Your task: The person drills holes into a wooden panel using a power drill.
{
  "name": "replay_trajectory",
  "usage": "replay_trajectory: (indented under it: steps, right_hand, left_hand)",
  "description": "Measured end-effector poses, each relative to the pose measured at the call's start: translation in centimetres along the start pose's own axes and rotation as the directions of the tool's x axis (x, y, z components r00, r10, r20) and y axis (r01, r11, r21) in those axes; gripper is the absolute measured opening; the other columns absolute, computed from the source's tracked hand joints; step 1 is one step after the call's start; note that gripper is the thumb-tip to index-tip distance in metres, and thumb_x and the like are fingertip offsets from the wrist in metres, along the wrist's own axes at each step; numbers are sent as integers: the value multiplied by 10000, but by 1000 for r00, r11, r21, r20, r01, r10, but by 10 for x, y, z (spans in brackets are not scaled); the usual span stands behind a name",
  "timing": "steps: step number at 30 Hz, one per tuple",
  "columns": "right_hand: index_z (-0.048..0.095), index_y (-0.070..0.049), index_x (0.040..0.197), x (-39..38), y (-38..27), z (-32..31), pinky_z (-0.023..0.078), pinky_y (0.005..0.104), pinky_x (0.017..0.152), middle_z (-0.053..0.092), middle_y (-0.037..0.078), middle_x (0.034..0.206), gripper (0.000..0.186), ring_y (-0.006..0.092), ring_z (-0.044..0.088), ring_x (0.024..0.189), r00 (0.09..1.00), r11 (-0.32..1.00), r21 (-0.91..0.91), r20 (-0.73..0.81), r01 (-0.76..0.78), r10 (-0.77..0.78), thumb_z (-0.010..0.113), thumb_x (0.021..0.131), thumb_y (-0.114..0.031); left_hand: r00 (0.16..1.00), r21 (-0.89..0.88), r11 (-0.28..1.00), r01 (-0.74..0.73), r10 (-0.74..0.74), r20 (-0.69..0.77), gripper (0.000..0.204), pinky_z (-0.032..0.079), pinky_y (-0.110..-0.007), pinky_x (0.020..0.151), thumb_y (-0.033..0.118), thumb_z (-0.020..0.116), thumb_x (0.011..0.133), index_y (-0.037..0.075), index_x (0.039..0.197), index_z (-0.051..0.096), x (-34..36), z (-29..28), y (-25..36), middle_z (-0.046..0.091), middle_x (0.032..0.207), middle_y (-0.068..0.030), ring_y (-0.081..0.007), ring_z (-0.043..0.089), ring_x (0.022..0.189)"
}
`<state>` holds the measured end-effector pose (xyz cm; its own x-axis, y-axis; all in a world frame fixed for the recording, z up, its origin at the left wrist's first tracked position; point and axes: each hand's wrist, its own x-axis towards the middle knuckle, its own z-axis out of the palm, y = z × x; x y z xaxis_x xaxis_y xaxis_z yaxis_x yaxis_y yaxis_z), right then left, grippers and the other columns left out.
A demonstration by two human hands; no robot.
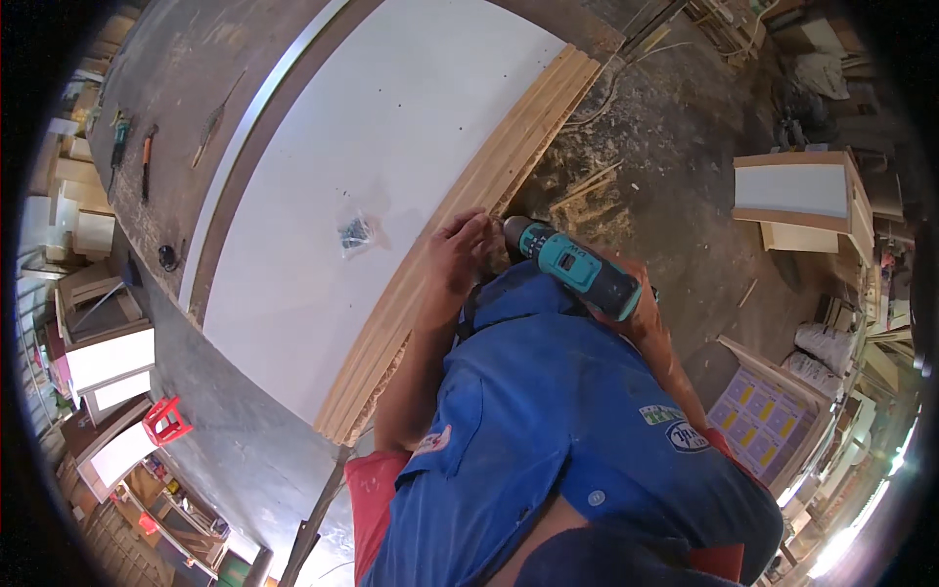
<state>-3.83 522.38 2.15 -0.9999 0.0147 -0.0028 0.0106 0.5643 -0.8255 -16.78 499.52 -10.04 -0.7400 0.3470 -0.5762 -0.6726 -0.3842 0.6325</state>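
My right hand [640, 297] is wrapped round a teal and black cordless drill [573, 266], held level in front of my body with its chuck pointing left. Close to the chuck, my left hand [464, 248] hovers at the near edge of a stack of white-faced boards [323, 205]. Its fingers are curled together, and whatever they may hold is too small to make out. On the top board lies a small clear plastic bag [355, 232] with dark bits of hardware inside. Several small dark holes or specks dot the white surface.
A long metal-edged strip [256, 108] lies beyond the boards. Further left are a screwdriver [149, 161], another tool with a green handle [120, 140] and a black round item [168, 257]. Sawdust [597, 210] covers the floor at right, near a white-panelled cabinet [790, 191]. A red stool [167, 421] stands lower left.
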Motion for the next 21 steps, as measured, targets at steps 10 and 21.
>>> replay_trajectory:
  steps: [10, 21]
  right_hand:
    - [681, -35, 1329, 48, 8, -30, 582, 394, 946, 743, 159, 1224, 519, 270, 740, 1091, 992, 996, 19, 89, -90, 88, 791, 828, -115]
    - [689, -27, 1307, 84, 38, -53, 593, 427, 929, 742, 171, 1204, 516, 322, 740, 1081, 993, 989, -142, 100, -45, 60, 783, 805, -98]
  left_hand:
    - [983, -273, 945, 181, -176, 43, 227, 574, -263, 859, 213, 727, 990, 69, 1153, 662, 49, 22, -2, 691, 1020, -41, -138, 678, 932]
    - [981, -259, 947, 193, -187, 48, 165, 555, -285, 883, 207, 690, 1016, 83, 1120, 661, 87, 71, 25, 685, 1005, -31, -140, 663, 951]
